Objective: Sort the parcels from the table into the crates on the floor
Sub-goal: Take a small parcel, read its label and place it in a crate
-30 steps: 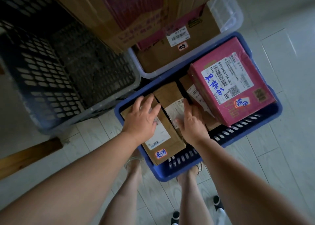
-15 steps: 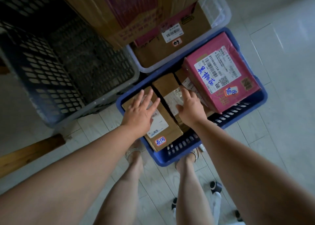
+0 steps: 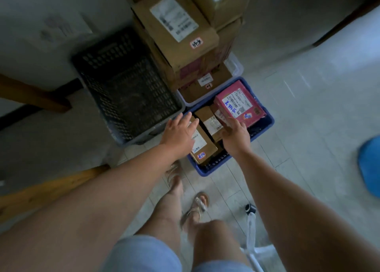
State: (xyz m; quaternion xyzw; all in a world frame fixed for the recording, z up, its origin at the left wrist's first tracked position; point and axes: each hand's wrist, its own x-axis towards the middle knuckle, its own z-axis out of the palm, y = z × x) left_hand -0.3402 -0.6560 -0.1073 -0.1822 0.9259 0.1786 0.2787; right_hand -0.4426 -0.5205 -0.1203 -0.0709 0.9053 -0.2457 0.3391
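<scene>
— Parcels of brown cardboard [image 3: 205,148], white-labelled: where are they seen?

— They are seen lying side by side inside the blue plastic crate [image 3: 202,172] on the floor. A pink cardboard box [image 3: 239,105] marked with blue handwriting is propped at a tilt across the crate's far end.

— How are the hands held?

— The left hand [image 3: 178,131] is spread flat, fingers straight, over the leftmost parcel. Nothing is gripped, and whether the parcel is touched cannot be told. The right hand [image 3: 236,138] is stretched out with loose fingers at the near corner of the pink box, and nothing is held there either.

— What is placed around the blue crate?

— A black perforated plastic crate [image 3: 127,90] is set just beside it on the left. Behind it, a white plastic crate [image 3: 234,66] is loaded with a tall stack of brown boxes [image 3: 176,31]. Pale floor tiles [image 3: 298,127] are seen underneath.
</scene>
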